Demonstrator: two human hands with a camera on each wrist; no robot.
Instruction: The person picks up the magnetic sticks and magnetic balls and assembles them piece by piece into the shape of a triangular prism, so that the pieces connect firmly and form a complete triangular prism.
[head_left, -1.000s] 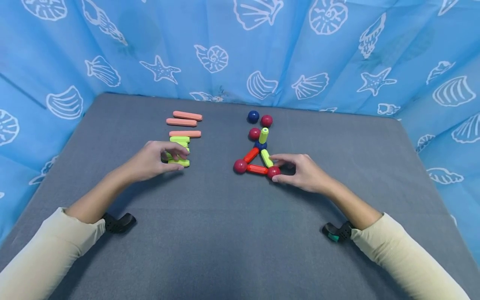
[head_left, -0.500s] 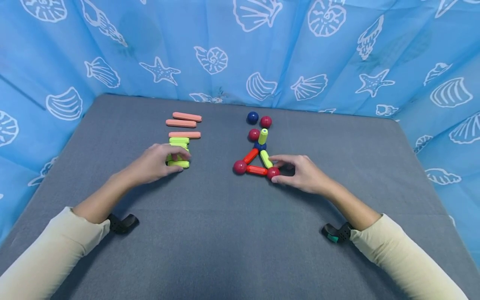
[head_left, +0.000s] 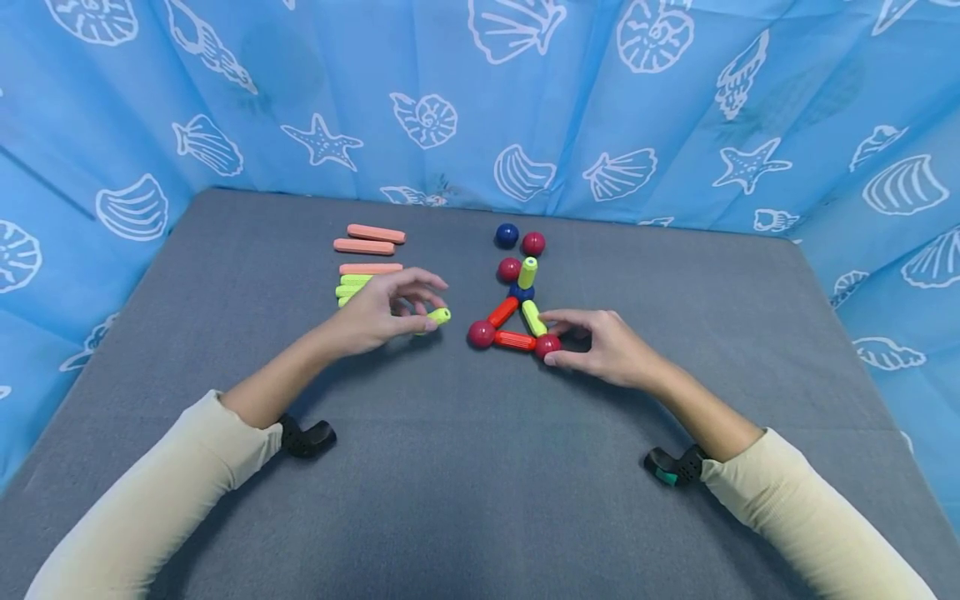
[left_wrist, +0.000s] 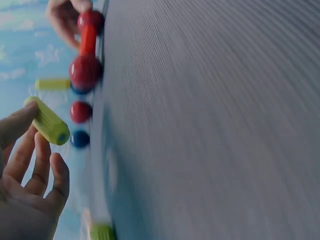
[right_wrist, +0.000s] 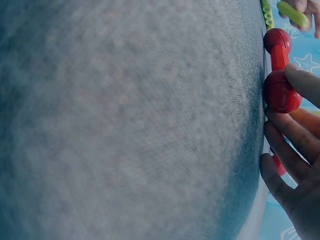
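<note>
My left hand [head_left: 371,315] pinches a yellow-green stick [left_wrist: 49,121] between thumb and fingers, held above the table just left of a triangle of sticks and balls. The triangle has two red sticks [head_left: 514,340], a yellow-green side stick [head_left: 533,317], a red ball [head_left: 482,333] at its left corner and a dark blue ball [head_left: 522,292] at the far corner. Another yellow-green stick [head_left: 528,272] stands up from the blue ball. At the near right corner, my right hand [head_left: 603,346] holds a red ball [right_wrist: 281,92] between thumb and fingers.
Behind the triangle lie two loose red balls [head_left: 534,243] and a loose dark blue ball [head_left: 507,235]. Pink sticks [head_left: 364,247] and several yellow-green sticks [head_left: 352,286] lie at the left, partly behind my left hand. A blue shell-print curtain [head_left: 450,50] hangs along the table's back edge.
My left hand has picked a yellow-green stick from the row at the left and carried it right, towards the triangle. My right hand has stayed at the red ball.
</note>
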